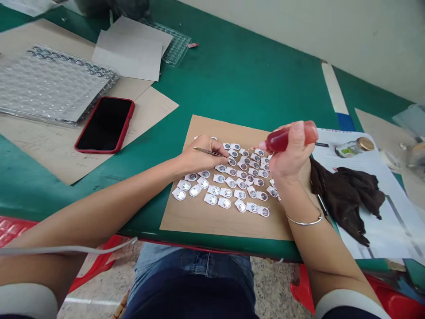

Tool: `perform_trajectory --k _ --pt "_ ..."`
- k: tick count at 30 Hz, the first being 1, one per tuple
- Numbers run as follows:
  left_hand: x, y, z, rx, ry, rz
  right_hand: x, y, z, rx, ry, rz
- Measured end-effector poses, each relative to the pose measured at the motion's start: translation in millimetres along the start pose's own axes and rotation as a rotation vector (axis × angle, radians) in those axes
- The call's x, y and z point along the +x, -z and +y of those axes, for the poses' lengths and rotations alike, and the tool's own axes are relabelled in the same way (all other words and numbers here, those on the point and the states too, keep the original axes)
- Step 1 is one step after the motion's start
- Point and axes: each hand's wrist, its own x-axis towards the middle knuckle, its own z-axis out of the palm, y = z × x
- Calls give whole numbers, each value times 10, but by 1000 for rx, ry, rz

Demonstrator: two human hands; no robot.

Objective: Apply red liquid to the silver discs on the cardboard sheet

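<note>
Rows of small white tabs with round metallic discs [224, 203] lie on a brown cardboard sheet [212, 221] in front of me. My left hand [205, 153] is closed around thin metal tweezers [210, 152], whose tips point right, close over the upper rows of tabs. In my right hand [292, 153] is a small red squeeze bottle [283, 137], held tilted on its side. Its narrow nozzle points left, above the upper right tabs. Whether the nozzle touches a tab I cannot tell. My fingers hide some tabs at the sheet's upper left.
A red-cased phone [105, 125] and a clear plastic tray [49, 86] lie on brown paper to the left. On the right are a dark cloth [345, 190], a small glass jar [354, 147] and white papers [392, 212]. The green table [252, 75] meets a wall behind.
</note>
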Motion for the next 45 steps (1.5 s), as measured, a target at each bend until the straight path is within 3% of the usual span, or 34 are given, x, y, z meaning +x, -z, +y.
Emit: perform_trajectory --k 4,8,11,15,18,24,38,45 --pt "2 72 91 -64 -33 12 213 8 -105 100 -130 41" --pt "76 53 125 65 -91 -32 344 -90 -92 96 -158 -20" --pt "133 -15 103 228 -249 -20 381 -184 -50 81 -156 -80" --pt "147 -94 1 472 -541 76 353 -228 22 73 -153 -57" --pt "124 -112 -102 554 -652 89 311 -202 73 45 -118 -45" --pt "139 -100 -209 550 -645 70 296 -163 119 -86 -74 -75" --pt "127 -89 -158 559 -598 -3 270 -201 109 -18 -85 -67" --pt "129 -128 -123 724 -663 -54 197 -200 174 -83 -128 -154"
